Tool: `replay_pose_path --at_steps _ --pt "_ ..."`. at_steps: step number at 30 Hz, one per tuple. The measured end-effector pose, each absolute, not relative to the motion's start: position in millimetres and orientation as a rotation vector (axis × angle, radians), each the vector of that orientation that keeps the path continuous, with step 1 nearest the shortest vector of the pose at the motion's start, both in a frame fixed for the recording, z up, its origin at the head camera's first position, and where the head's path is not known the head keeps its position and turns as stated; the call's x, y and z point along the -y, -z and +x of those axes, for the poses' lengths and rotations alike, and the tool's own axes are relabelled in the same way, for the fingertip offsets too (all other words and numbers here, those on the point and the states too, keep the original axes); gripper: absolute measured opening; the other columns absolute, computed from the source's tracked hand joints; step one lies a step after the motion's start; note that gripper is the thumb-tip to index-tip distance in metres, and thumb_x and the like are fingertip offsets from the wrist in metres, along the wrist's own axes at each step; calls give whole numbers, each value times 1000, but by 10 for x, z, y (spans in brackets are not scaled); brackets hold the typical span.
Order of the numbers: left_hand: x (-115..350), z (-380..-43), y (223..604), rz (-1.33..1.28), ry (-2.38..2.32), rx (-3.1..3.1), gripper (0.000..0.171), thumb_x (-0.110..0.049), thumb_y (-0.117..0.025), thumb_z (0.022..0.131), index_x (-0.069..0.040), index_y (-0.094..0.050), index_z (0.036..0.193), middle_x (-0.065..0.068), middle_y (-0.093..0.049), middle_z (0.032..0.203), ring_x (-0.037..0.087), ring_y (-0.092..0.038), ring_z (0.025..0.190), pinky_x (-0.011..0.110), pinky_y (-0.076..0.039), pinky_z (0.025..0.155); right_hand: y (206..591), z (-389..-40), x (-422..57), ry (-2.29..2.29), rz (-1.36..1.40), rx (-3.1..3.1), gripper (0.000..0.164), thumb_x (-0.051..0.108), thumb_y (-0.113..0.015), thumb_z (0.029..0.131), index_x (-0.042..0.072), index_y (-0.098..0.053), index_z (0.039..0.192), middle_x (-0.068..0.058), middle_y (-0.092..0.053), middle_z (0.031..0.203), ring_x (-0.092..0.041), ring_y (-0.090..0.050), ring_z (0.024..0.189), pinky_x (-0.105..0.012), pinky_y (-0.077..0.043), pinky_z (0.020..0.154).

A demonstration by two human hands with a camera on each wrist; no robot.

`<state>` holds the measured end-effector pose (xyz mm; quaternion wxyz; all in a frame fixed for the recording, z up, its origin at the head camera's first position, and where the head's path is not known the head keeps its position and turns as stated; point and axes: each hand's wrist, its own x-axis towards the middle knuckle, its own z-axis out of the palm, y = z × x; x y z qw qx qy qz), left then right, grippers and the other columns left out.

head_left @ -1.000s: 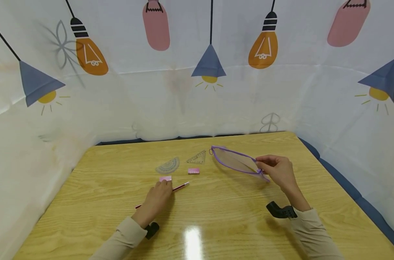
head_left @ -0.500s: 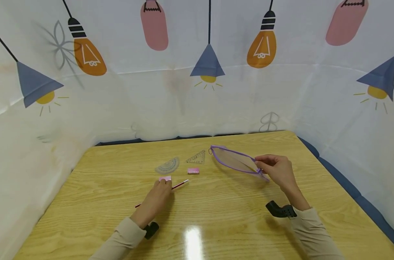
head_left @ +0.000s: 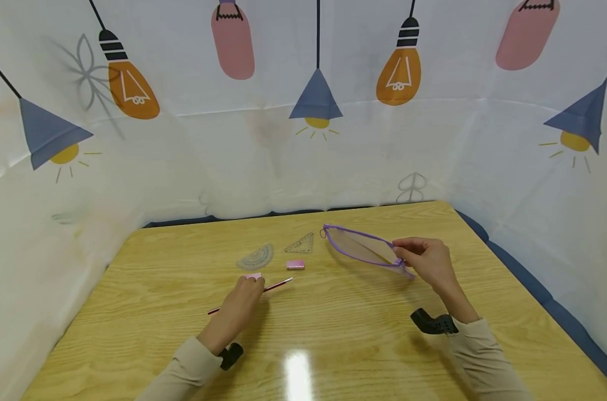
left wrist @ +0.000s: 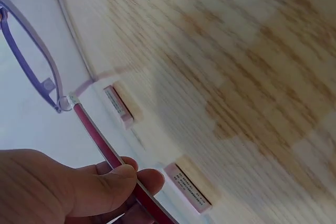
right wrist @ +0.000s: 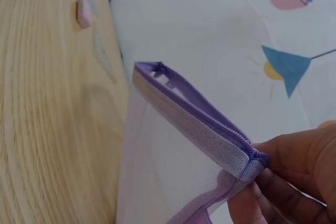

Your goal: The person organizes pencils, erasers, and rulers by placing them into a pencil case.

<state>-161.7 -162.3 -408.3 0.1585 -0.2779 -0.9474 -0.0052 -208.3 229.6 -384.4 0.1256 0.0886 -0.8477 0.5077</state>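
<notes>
My left hand [head_left: 237,306] pinches a dark red pencil [left wrist: 97,136] between thumb and fingers, its white end pointing away from the hand. Just beyond these fingers, a pink eraser [head_left: 254,275] lies partly hidden in the head view. On the right, my right hand [head_left: 426,262] grips one corner of a purple zip mesh pouch [right wrist: 181,142]. The pouch is held up with its zipped mouth gaping. In the left wrist view, the pencil's white end overlaps the pouch's ring; whether they touch I cannot tell.
A second pink eraser [head_left: 295,265] lies between the hands. Behind it are a clear protractor [head_left: 255,257] and a clear set square [head_left: 300,244] on the wooden table [head_left: 333,328]. A printed white curtain [head_left: 223,161] encloses the table's far side and flanks.
The pencil has risen slightly in the left hand, its near end shifting up in the head view. The right hand and pouch stay nearly still; the head view has shifted slightly.
</notes>
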Motion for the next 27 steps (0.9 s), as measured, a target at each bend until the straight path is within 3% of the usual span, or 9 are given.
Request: replay_pose_path --at_steps 15,20,27 --pt "1618 -1572 3983 -706 265 2803 27 22 -62 80 0 -48 77 7 -46 67 20 -46 60 29 -39 50 3823 -2093 -2306 -1455 283 2500 24 14 -68 92 -2 -72 109 -19 -70 100 -9 -67 75 -31 -57 65" --pt "1602 -1564 3940 -667 292 2862 25 21 -61 83 -1 -50 78 7 -47 69 18 -47 61 27 -38 49 3813 -2086 -2297 -1456 292 2499 23 13 -68 92 -2 -72 109 -19 -70 100 -9 -67 75 -28 -56 63" --pt "1583 -1556 3898 -664 341 2870 18 18 -62 84 1 -57 84 9 -54 75 21 -54 64 28 -45 52 3808 -2073 -2282 -1475 302 2485 24 14 -68 92 -3 -72 109 -20 -69 100 -9 -67 74 -33 -57 65"
